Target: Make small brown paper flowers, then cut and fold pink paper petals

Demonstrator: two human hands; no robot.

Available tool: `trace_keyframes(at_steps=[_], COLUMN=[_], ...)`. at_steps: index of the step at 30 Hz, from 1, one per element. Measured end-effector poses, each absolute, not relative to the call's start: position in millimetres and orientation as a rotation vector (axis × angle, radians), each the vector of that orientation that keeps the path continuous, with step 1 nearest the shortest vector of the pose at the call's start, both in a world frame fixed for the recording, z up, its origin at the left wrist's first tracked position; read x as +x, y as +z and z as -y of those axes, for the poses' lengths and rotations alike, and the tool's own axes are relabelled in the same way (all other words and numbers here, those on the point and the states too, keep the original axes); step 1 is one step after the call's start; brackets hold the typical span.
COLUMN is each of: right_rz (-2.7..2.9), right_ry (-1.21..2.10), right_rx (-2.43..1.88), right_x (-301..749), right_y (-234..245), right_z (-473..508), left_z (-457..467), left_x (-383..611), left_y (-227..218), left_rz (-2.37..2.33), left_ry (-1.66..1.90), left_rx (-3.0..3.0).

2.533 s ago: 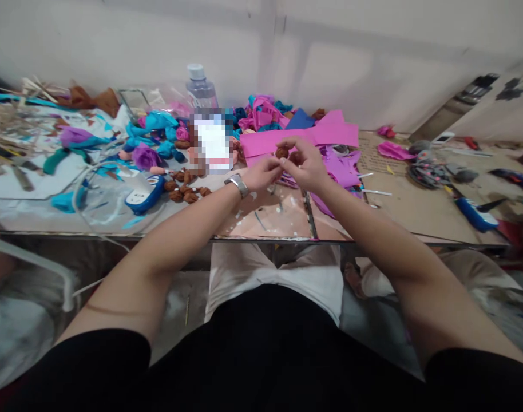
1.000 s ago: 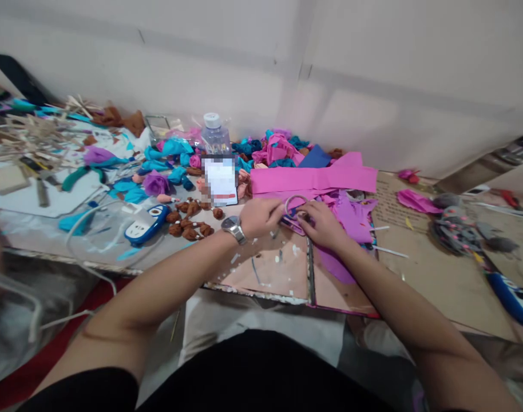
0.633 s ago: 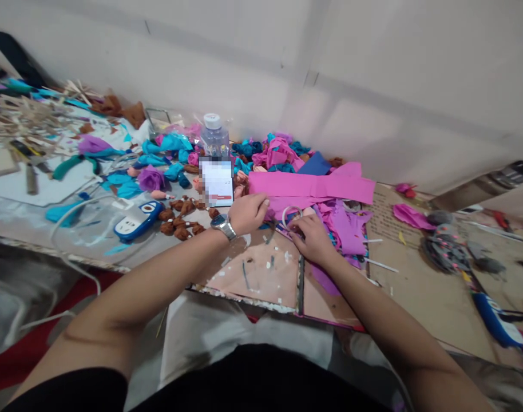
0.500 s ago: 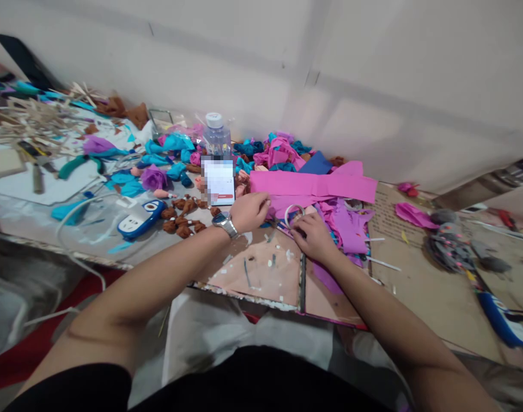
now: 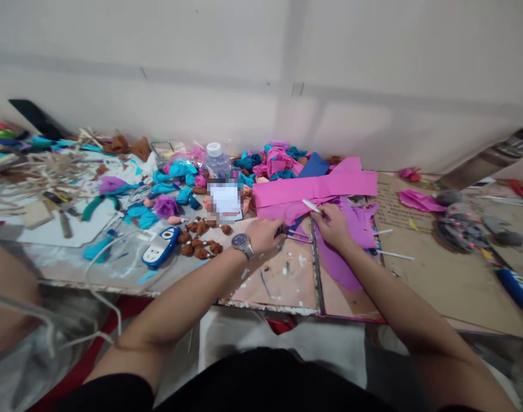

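My left hand [image 5: 266, 234], with a wristwatch [image 5: 242, 245] on it, rests curled on the worn table board beside purple-handled scissors [image 5: 294, 233]; what its fingers enclose is hidden. My right hand [image 5: 333, 224] pinches a thin white stick [image 5: 311, 206] that points up and left over the long pink paper strips [image 5: 325, 184]. Purple paper [image 5: 359, 224] lies under and to the right of that hand. A cluster of small brown paper balls [image 5: 199, 245] sits left of my left wrist.
A phone [image 5: 225, 200] and a plastic bottle [image 5: 217, 160] stand behind the balls, among teal, pink and purple paper flowers [image 5: 166, 205]. A blue power strip [image 5: 160, 252] with a white cable lies left. More white sticks [image 5: 394, 254] and grey clutter [image 5: 459, 232] lie right.
Both hands came down from holding a brown ball to the table by the scissors. My right hand has since lifted a thin white stick; the white ring near it is out of sight.
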State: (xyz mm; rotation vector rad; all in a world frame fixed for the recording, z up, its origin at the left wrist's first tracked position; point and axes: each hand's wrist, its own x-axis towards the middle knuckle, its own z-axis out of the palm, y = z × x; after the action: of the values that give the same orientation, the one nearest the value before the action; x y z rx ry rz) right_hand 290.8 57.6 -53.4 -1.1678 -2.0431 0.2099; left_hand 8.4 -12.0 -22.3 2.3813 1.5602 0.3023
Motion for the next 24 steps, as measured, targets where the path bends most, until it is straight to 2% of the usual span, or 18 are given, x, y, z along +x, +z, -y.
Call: trace_keyframes(at_steps=[11, 17, 24], right_rz=[2.068, 2.606, 2.665], right_ry=[-0.141, 0.134, 0.210], right_rx=[-1.326, -0.863, -0.793], right_x=[302.1, 258.4, 254.8], right_y=[-32.6, -42.7, -59.4], right_z=[-58.7, -25.6, -31.5], left_z=[3.9, 1.7, -12.2], left_x=[6.8, 6.1, -4.8], left_y=[-29.8, -26.8, -30.8], left_rz=[-1.389, -1.295, -1.604], left_ry=[0.366, 0.530, 0.719], left_rx=[2.421, 2.448, 2.503])
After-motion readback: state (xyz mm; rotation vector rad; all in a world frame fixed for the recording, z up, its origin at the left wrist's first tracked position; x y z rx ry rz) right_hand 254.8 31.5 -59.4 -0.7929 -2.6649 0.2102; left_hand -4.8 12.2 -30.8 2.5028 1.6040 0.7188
